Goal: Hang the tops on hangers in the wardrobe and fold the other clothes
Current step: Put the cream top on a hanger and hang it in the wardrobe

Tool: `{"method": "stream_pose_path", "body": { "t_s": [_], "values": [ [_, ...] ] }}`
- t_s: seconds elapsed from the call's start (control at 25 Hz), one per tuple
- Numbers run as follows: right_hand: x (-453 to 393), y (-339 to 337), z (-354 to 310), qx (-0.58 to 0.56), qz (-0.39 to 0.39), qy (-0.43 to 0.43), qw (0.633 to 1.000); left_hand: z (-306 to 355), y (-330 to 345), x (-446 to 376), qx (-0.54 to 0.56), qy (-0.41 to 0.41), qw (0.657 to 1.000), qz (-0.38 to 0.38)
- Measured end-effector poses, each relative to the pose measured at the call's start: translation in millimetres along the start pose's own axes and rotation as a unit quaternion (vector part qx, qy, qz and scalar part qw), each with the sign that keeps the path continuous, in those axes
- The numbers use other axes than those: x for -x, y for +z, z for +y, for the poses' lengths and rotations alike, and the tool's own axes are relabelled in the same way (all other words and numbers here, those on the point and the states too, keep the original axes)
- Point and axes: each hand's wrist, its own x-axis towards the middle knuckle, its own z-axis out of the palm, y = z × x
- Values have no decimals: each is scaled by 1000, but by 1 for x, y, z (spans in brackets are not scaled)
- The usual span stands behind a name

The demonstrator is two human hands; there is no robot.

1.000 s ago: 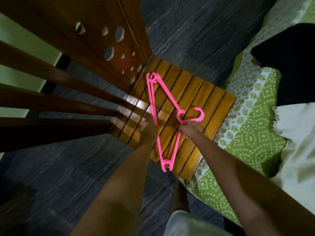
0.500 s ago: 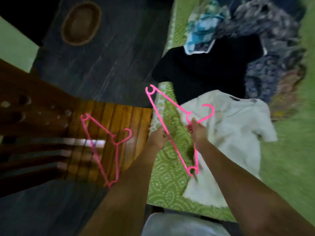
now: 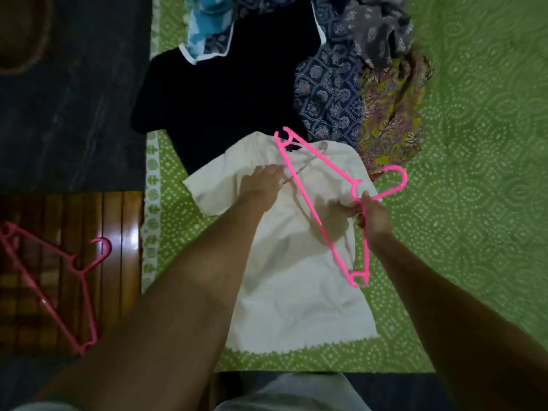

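The white top (image 3: 296,262) lies flat on the green bedspread (image 3: 474,203), neck away from me and hem toward me. Above it I hold a pink hanger (image 3: 323,203): my right hand (image 3: 370,215) grips it just below the hook, fingers curled round the neck of it. My left hand (image 3: 261,188) now rests on the top near the collar, beside the hanger's long bar; half a second ago it was gripping that bar, and whether its fingers now pinch the cloth I cannot tell. The hanger has come across the bed since then and hangs over the top's chest, one end near the collar and the other pointing toward the hem.

Beyond the white top lies a black top (image 3: 222,93), touching its collar edge, and past that a heap of patterned clothes (image 3: 355,69). On the wooden slatted seat (image 3: 118,262) at my left a second pink hanger (image 3: 50,280) lies flat, well apart from the bed; a second ago I stood over that seat, with the hangers together on it.
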Motion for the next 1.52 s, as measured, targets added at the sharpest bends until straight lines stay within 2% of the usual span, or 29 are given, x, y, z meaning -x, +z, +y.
{"method": "stream_pose_path", "body": {
  "t_s": [0.16, 0.28, 0.52, 0.68, 0.8, 0.92, 1.04, 1.12, 1.16, 1.24, 1.32, 1.36, 1.4, 1.52],
  "values": [
    [-14, -6, -3, -24, -42, 9, 999, 6, -16, -21, -60, -85, 994, 21],
    [-17, -9, -9, -19, -64, 1, 998, 0, -33, -26, -112, -185, 976, 28],
    [-21, -6, -32, 24, -133, -20, 991, 0, -58, -16, 19, -275, 957, 87],
    [-12, 9, -60, 86, -149, -40, 984, 26, -73, 18, 23, -244, 969, -4],
    [6, 26, -90, 131, -177, -82, 972, 63, -90, 55, -12, -168, 986, -18],
    [34, 31, -119, 194, -202, -131, 951, 91, -114, 95, 13, -121, 993, -5],
    [62, 20, -140, 192, -216, -167, 943, 86, -157, 122, 82, -92, 990, 68],
    [82, 10, -154, 168, -219, -180, 944, 70, -183, 132, 47, -31, 992, 117],
    [92, 4, -161, 165, -215, -189, 944, 64, -193, 136, 8, 14, 993, 114],
    [113, -10, -170, 167, -200, -205, 943, 58, -205, 148, -29, 93, 994, 53],
    [132, -22, -174, 181, -183, -217, 942, 62, -208, 162, 28, 134, 990, -22],
    [143, -27, -174, 198, -150, -238, 939, 67, -208, 169, 66, 152, 986, -34],
    [154, -30, -173, 214, -87, -268, 935, 73, -208, 174, 95, 166, 981, -24],
    [199, -42, -175, 191, 196, -337, 901, 98, -218, 203, 140, 195, 968, 75]
  ]
}}
